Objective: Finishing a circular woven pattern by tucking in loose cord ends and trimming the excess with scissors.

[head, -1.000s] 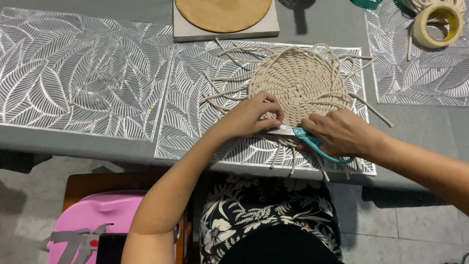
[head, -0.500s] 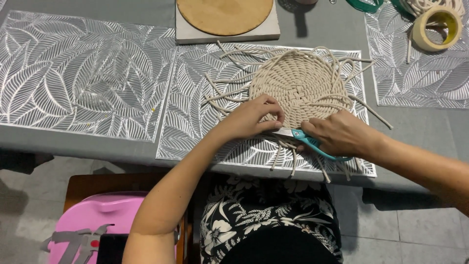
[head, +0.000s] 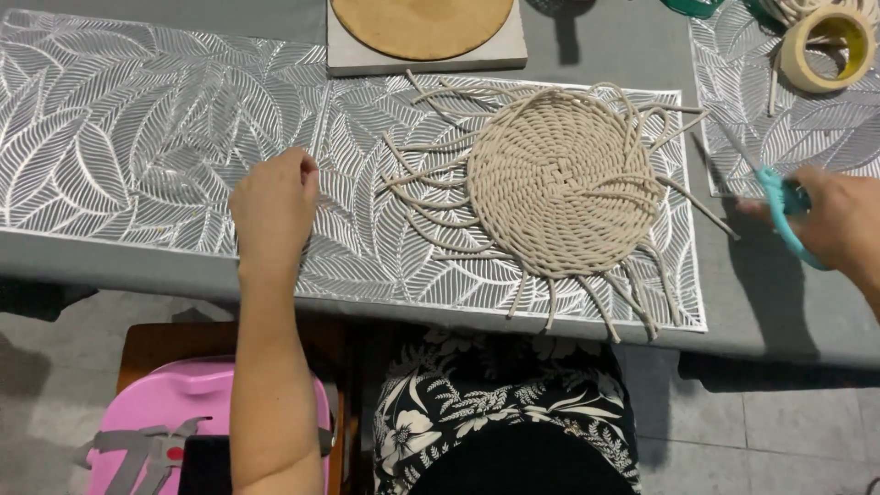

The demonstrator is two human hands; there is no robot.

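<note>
Two hands show in the head view, set well apart on either side of a round woven rope mat (head: 561,190). The mat lies flat on a silver leaf-patterned placemat (head: 367,247) in the middle of a grey table (head: 788,312), with loose rope ends (head: 431,197) fanning out from its rim on the left, bottom and right.

Neither hand touches the mat. The left hand (head: 273,209) hangs over the seam between the middle placemat and a second silver placemat (head: 137,137) on the left; its fingers are curled into a loose fist, and I cannot tell whether it holds anything. The right hand (head: 839,225) is at the right edge of the picture, closed around the teal handles of a pair of scissors (head: 765,183), whose blades point up and to the left over the bare grey strip between placemats.

Behind the mat, a round tan disc (head: 422,23) sits on a pale square board (head: 431,57). A roll of tape (head: 830,46) rests on a third placemat (head: 779,128) at the top right. Below the table edge are a black-and-white floral garment (head: 504,412) and a pink plastic seat (head: 156,422) with grey straps on a wooden chair (head: 183,344).
</note>
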